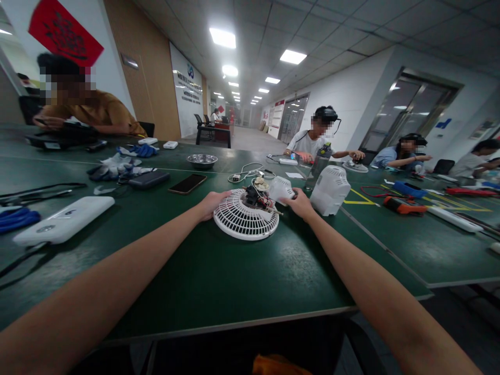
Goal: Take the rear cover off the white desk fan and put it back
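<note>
A round white fan grille (246, 221) lies on the green table, with a dark motor and wires (254, 197) exposed on top of it. My left hand (213, 204) grips the left rim of the grille, fingers closed at its edge. On the other side, my right hand (300, 203) is closed on a small white vented plastic cover (280, 188), held just right of the motor. A white cable (246, 174) with a plug runs behind the grille. Beside my right hand stands a white plastic housing (330, 190) with slots.
A bottle (321, 161) stands behind the housing. To the left are a phone (188, 183), a metal bowl (202, 161), a dark case (149, 178) and a white power bank (66, 221). An orange multimeter (404, 205) lies at right. Several people sit around the tables.
</note>
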The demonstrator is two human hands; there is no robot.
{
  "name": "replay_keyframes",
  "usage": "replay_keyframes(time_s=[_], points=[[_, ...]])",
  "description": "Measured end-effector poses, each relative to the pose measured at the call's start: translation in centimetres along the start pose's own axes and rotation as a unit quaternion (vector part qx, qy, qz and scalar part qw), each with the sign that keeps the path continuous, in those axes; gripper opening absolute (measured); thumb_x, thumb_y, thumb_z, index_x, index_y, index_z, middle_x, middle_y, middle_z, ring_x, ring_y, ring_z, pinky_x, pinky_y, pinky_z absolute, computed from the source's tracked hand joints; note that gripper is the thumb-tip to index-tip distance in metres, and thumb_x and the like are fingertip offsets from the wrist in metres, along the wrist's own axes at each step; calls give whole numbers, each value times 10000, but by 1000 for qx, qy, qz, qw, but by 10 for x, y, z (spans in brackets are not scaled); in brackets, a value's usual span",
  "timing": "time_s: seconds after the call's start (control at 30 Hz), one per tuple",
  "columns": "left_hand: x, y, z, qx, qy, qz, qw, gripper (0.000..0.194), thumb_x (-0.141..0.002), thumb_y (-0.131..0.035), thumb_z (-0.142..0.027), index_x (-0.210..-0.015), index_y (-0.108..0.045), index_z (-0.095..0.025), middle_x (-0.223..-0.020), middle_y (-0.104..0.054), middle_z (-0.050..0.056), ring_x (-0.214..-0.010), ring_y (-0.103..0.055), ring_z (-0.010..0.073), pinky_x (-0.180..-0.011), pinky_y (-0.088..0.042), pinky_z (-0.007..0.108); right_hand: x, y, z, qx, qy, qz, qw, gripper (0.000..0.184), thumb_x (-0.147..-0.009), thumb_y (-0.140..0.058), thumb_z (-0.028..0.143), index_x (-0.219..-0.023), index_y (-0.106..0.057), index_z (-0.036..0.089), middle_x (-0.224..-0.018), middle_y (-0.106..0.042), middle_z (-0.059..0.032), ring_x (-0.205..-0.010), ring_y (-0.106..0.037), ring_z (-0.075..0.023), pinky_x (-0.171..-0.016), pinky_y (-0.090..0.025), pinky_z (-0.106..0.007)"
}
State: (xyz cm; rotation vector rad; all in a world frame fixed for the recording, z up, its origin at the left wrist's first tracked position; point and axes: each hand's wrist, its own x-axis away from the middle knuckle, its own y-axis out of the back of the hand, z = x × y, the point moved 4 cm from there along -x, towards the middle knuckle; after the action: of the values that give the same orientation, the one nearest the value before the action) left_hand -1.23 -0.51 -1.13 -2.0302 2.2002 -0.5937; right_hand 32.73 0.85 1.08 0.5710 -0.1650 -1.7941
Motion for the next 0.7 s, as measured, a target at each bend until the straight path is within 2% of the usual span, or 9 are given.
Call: replay_keyframes(time_s=[0.07,0.1,0.17,0.23,0.3,0.37,0.43,0.57,0.7], points=[[2,-3,-1,-3,-13,3,1000,124,-902,-641,-131,-934,-702,-27,-828,-748,178,-686,-747,223,-660,-630,327,4,-6,6,-37,-32,20,999,502,-763,-637,616,-991,-620,168,-790,-684,-58,-699,-637,-208,-696,-512,-348],[3,-4,-2,-4,-23,8,1000,111,-896,-645,-124,-922,-703,-32,-820,-746,167,-674,-741,212,-655,-626,318,7,-10,11,-61,-47,37,996,524,-835,-495,658,-968,-619,167,-771,-685,-69,-680,-645,-208,-663,-517,-344],[5,-7,-3,-6,-42,19,999,90,-886,-645,-115,-893,-701,-45,-800,-741,141,-653,-729,190,-649,-619,299,17,-19,22,-135,-65,79,986,578,-880,-347,680,-972,-618,178,-781,-693,-74,-692,-663,-206,-645,-528,-331],[6,-8,-3,-16,-58,21,998,80,-879,-645,-119,-867,-698,-61,-776,-734,118,-640,-718,175,-648,-610,288,30,-28,36,-239,-58,115,962,540,-844,-446,682,-1029,-610,202,-840,-703,-58,-730,-666,-193,-651,-527,-305],[5,-7,-3,-37,-73,12,997,74,-860,-671,-148,-869,-701,-80,-780,-735,107,-658,-718,179,-667,-603,296,42,-32,54,-274,-2,121,954,529,-793,-601,628,-1144,-575,233,-930,-706,-37,-775,-665,-187,-677,-527,-301],[3,-3,-4,-80,-97,-10,992,134,-819,-726,-203,-904,-711,-102,-821,-747,104,-724,-729,206,-713,-596,324,55,-34,70,-216,81,118,966,640,-753,-709,554,-1284,-502,263,-999,-698,-31,-836,-664,-204,-747,-536,-342],[2,2,-7,-152,-136,-38,978,247,-774,-771,-275,-962,-722,-122,-898,-761,106,-840,-734,246,-790,-583,362,66,-35,85,-100,170,123,973,787,-714,-777,502,-1382,-434,266,-1034,-684,-49,-894,-652,-240,-829,-531,-416],[8,6,-19,-348,-237,-59,905,406,-787,-725,-403,-1107,-719,-153,-1140,-740,124,-1100,-675,302,-982,-497,430,79,-36,100,64,295,135,944,872,-705,-796,428,-1445,-378,231,-1164,-642,-109,-982,-627,-292,-917,-501,-510],[26,-9,-30,-462,-372,7,805,481,-864,-610,-376,-1295,-636,-164,-1392,-610,134,-1303,-546,290,-1114,-380,458,74,-31,98,93,312,149,934,872,-733,-746,361,-1478,-315,222,-1205,-632,-126,-1016,-628,-311,-927,-495,-532]])
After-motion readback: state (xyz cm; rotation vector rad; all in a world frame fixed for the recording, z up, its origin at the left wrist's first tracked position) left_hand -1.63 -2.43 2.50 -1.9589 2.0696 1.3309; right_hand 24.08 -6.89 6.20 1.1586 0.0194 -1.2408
